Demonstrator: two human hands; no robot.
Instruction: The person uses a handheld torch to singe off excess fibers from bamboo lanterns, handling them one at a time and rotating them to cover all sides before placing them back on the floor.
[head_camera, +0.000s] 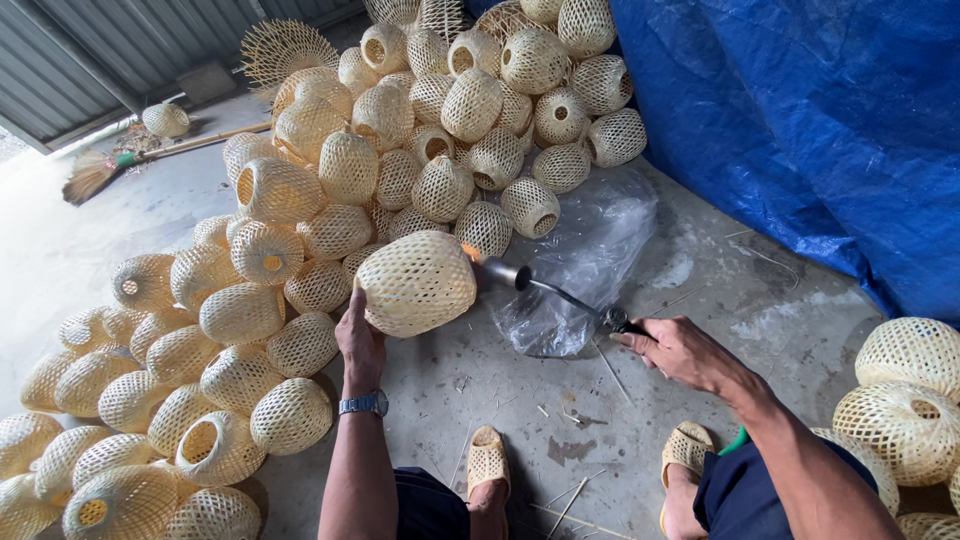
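My left hand (358, 338) holds up a woven bamboo lampshade (416, 283), gripping it from below at its left end; a metal watch sits on that wrist. My right hand (676, 347) is shut on the handle of a gas torch (545, 283). The torch's metal nozzle points left at the right end of the held lampshade, and a small orange flame shows where nozzle and weave meet. A green hose runs under my right forearm.
A big heap of similar woven lampshades (400, 150) covers the floor ahead and to the left, with several more (905, 395) at the right edge. A clear plastic bag (585, 265) lies on the concrete. A blue tarp (800, 120) hangs right; a broom (110, 165) lies far left.
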